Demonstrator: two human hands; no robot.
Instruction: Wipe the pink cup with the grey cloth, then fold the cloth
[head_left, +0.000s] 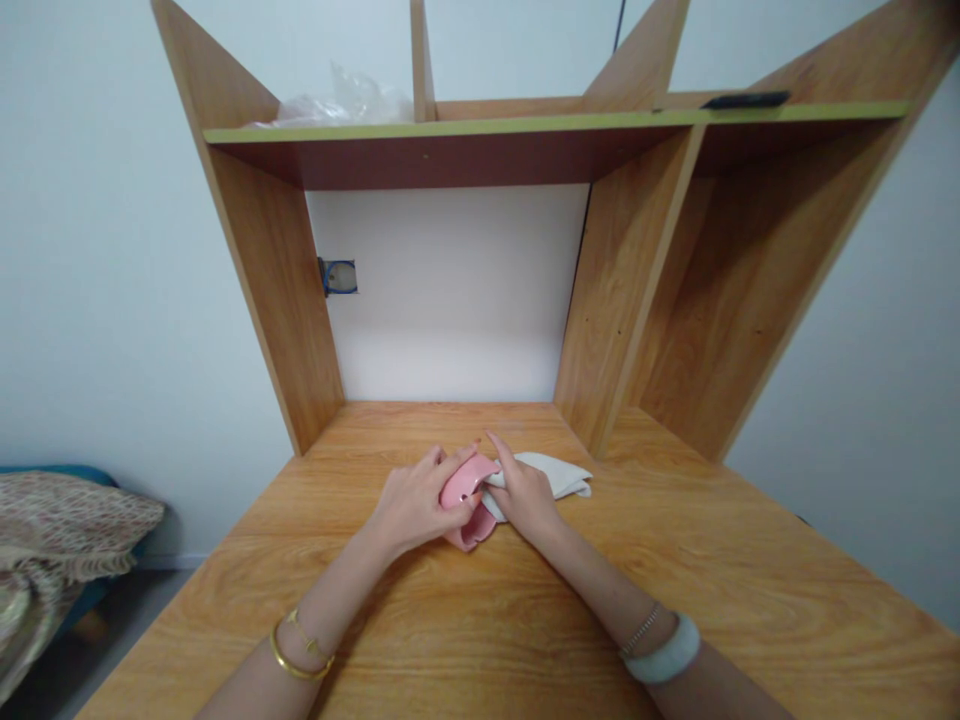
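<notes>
A small, glossy pink object [471, 474] with curved walls and a hollow side sits over the desk in front of me; its exact kind I cannot make out. My left hand [416, 503] is closed around its left side, fingers over the top and thumb along the near side. A white cloth [556, 470] is bunched in my right hand [527, 500], which presses it against the right side of the pink object. Part of the cloth trails on the desk to the right. The fingers hide much of the pink object's middle.
A wooden desk [465, 630] carries a shelf unit [645, 270] at its back. Clear plastic bags [345, 100] and a flat black item [746, 100] lie on the upper shelf. An open wall socket box [340, 277] shows behind. A fringed blanket [67, 525] drapes over a blue seat at left.
</notes>
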